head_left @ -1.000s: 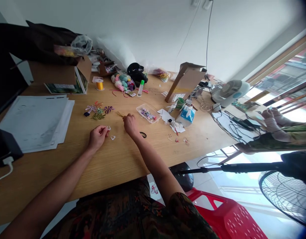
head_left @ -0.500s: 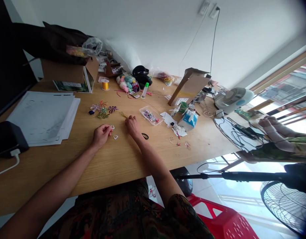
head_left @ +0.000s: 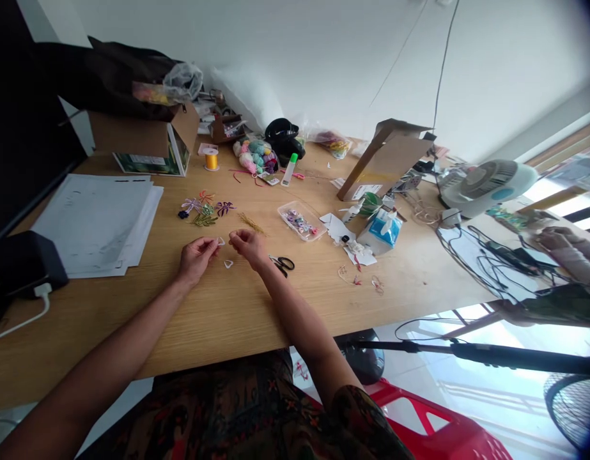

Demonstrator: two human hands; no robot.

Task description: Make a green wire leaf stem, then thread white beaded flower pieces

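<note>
- The left hand [head_left: 197, 260] is clenched in a tight pinch grip, its fingertips closed on a small white wire loop [head_left: 221, 241], which sits at the hand's 3 o'clock.
- The right hand [head_left: 249, 248] curls in from the loop's other side, just beside it. Its fingers are drawn together, but whether that grip holds a fine strand cannot be told from this view.
- A second, teardrop-shaped wire loop [head_left: 228, 264] lies loose on the oak-look worktop [head_left: 131, 313], at about 6 o'clock from the first and between the two hands.
- Black-handled scissors [head_left: 281, 265] lie near the right hand at its 4 o'clock, and a sprig of gold beaded wire [head_left: 250, 223] lies at its 12 o'clock.
- Risk: if the pinch eases, the springy wire could slip free, and so small and pale a loop would be hard to spot on the light wood.
- Risk: a careless sweep of the right wrist could nudge the loose loop, the sprig or the scissors out of place.
- Risk: a wider reach toward 2 o'clock could catch the clear plastic bead box [head_left: 297, 223], and tipping it would scatter its contents among the scraps.
</note>
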